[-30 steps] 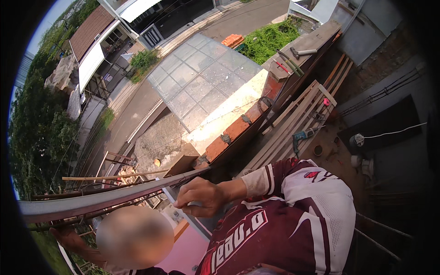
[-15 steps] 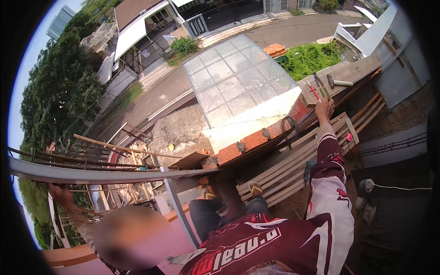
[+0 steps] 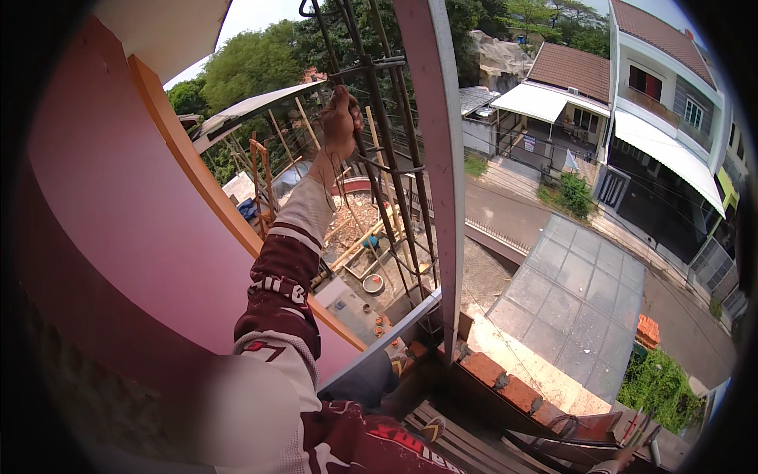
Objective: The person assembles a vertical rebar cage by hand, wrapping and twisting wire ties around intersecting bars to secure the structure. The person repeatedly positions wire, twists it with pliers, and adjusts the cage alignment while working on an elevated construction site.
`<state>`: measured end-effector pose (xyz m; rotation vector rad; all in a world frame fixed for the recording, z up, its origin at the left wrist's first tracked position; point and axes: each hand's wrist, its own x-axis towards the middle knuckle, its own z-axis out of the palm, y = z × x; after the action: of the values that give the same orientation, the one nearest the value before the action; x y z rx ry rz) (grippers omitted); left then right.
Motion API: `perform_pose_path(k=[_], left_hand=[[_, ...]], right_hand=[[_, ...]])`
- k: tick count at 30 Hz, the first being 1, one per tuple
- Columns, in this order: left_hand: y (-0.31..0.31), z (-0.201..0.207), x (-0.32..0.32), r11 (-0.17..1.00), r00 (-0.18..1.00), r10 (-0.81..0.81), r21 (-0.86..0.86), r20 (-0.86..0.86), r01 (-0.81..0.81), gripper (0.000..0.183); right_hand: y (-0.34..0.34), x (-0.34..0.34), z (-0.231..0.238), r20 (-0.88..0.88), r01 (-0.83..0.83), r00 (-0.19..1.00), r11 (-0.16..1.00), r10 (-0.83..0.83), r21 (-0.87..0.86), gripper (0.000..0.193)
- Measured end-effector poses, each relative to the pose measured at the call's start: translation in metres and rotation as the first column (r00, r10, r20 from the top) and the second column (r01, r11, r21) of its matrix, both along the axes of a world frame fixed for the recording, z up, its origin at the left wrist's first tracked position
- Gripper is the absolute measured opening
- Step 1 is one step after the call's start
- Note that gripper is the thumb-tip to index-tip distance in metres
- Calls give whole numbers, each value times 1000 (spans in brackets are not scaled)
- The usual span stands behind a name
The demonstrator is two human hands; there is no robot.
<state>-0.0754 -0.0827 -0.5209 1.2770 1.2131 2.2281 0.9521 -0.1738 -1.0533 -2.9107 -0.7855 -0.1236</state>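
Observation:
My left hand (image 3: 339,130) reaches up in the middle of the view. Its fingers are closed around one upright bar of a rebar column cage (image 3: 383,103), and thin wire loops hang below the wrist. Just right of the cage stands a long metal-edged board (image 3: 440,158), apart from my hand. Low at the right rim, my right hand (image 3: 622,460) is small and dim beside a red-handled tool (image 3: 629,430) on a ledge. Its fingers cannot be made out, nor whether they hold anything.
A brick wall top (image 3: 513,393) runs below the board's foot, with wooden slats (image 3: 450,438) under my feet. A metal tube (image 3: 383,340) slants across near my legs. To the left curves a pink wall (image 3: 134,205). Far below lie a yard with a round bucket (image 3: 373,283) and a gridded canopy (image 3: 568,292).
The view has swung left. The long board, lying across the left before, now appears upright. My left hand is now at the rebar cage; my right hand stays by the tools, now near the rim.

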Motion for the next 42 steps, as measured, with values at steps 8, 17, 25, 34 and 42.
perform_pose_path(k=[8, 17, 25, 34, 42], left_hand=[[3, 0, 1, 999, 999, 29, 39, -27, -28, 42], [3, -3, -10, 995, 993, -97, 7, 61, 97, 38], [-17, 3, -30, 989, 971, -136, 84, 197, 122, 36], [-41, 44, -6, 973, 916, -215, -4, 339, 230, 25], [-33, 49, -6, 973, 908, -227, 41, 351, 228, 19]], right_hand=[[-8, -54, 51, -218, 8, 964, 802, 154, 598, 54], [-65, -215, 152, -524, 497, 444, 286, 727, 819, 47], [-77, -409, 174, -506, 453, -95, 490, 857, 745, 45], [-68, -583, 269, -379, 68, -503, 473, 776, 878, 41], [-55, -663, 369, -243, -106, -735, 247, 633, 963, 44]])
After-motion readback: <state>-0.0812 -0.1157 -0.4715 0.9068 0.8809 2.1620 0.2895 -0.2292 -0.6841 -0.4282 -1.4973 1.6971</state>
